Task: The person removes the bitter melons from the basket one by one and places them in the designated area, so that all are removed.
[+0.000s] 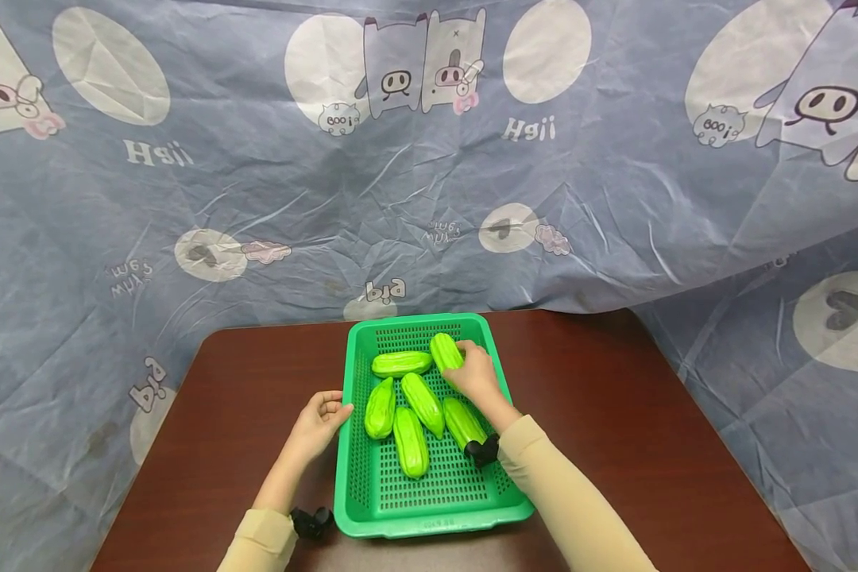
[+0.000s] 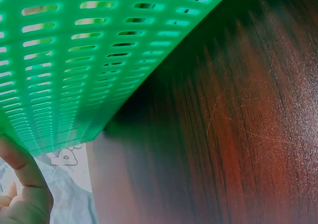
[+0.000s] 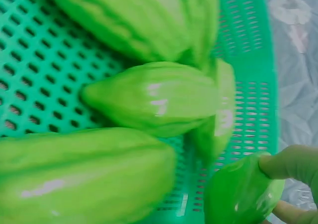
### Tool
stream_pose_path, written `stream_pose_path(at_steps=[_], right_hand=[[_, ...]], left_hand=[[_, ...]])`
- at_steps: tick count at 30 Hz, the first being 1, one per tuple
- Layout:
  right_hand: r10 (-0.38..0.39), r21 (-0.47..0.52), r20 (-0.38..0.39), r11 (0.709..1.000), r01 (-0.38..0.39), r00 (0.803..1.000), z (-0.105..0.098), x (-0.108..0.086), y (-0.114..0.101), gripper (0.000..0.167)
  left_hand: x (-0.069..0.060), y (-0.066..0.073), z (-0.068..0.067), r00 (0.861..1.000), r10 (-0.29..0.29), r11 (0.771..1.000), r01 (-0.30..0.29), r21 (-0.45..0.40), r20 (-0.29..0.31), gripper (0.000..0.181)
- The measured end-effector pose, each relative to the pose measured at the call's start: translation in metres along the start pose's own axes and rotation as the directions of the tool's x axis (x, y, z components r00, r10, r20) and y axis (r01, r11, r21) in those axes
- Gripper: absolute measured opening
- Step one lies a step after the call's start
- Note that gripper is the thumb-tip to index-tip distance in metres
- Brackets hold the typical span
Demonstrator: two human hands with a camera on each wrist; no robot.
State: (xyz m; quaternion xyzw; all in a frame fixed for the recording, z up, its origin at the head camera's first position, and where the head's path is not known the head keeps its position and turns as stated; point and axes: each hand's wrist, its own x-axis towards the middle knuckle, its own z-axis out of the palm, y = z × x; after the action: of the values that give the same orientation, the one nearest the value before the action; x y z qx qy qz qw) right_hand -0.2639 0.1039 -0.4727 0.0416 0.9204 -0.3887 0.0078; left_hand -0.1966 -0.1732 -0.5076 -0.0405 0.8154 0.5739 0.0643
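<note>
A green plastic basket [image 1: 432,524] with slotted walls holds several bright green, ridged, long gourds. At its far right corner, my right hand [image 1: 477,373] grips one gourd [image 1: 444,349] between thumb and fingers. The right wrist view shows that gourd [image 3: 241,194] at the lower right, thumb and fingertips against its skin. My left hand [image 1: 318,423] is at the basket's left rim, thumb on the edge and fingers bent beside it. In the left wrist view a bent finger [image 2: 32,177] shows next to the slotted wall; the fingertips' contact there is partly hidden.
Other gourds lie loosely in the basket: one crosswise at the back [image 1: 402,364], one at the left [image 1: 380,409], one near the front [image 1: 411,443]. The basket stands on a dark brown wooden table [image 1: 600,413]. A grey-blue patterned cloth [image 1: 400,199] hangs behind.
</note>
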Motion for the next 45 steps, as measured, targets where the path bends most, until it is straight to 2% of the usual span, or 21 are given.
stream_pose_path(at_steps=[7,12,21,26,32,39,45], right_hand=[[0.015,0.099,0.042,0.995,-0.020,0.999,-0.027,0.000,-0.012,0.065],[0.012,0.160,0.035,0.987,-0.018,0.999,-0.049,-0.001,-0.010,0.065],[0.065,0.338,-0.024,0.940,-0.054,0.998,-0.085,0.002,0.024,0.064],[0.108,0.365,-0.017,0.926,-0.095,0.994,-0.097,0.000,0.046,0.066],[0.147,0.344,-0.026,0.930,-0.130,0.989,-0.098,-0.001,0.071,0.066],[0.183,0.254,-0.038,0.952,-0.168,0.982,-0.085,0.000,0.110,0.067],[0.203,0.200,-0.022,0.960,-0.195,0.979,-0.077,0.000,0.127,0.066]], left_hand=[[-0.002,0.001,-0.002,1.000,-0.004,1.000,0.004,0.017,-0.024,0.040],[-0.003,0.003,-0.002,1.000,-0.003,1.000,0.004,0.021,-0.030,0.039],[-0.004,0.004,-0.001,0.999,0.001,1.000,0.000,0.031,-0.034,0.038],[-0.004,0.004,-0.002,0.999,0.005,0.999,-0.003,0.034,-0.042,0.038],[-0.005,0.004,-0.002,0.999,0.003,1.000,-0.002,0.026,-0.046,0.038],[-0.004,0.003,0.000,0.999,0.004,1.000,-0.004,0.024,-0.038,0.039],[-0.004,0.003,0.002,0.999,0.018,1.000,-0.017,0.018,-0.039,0.040]])
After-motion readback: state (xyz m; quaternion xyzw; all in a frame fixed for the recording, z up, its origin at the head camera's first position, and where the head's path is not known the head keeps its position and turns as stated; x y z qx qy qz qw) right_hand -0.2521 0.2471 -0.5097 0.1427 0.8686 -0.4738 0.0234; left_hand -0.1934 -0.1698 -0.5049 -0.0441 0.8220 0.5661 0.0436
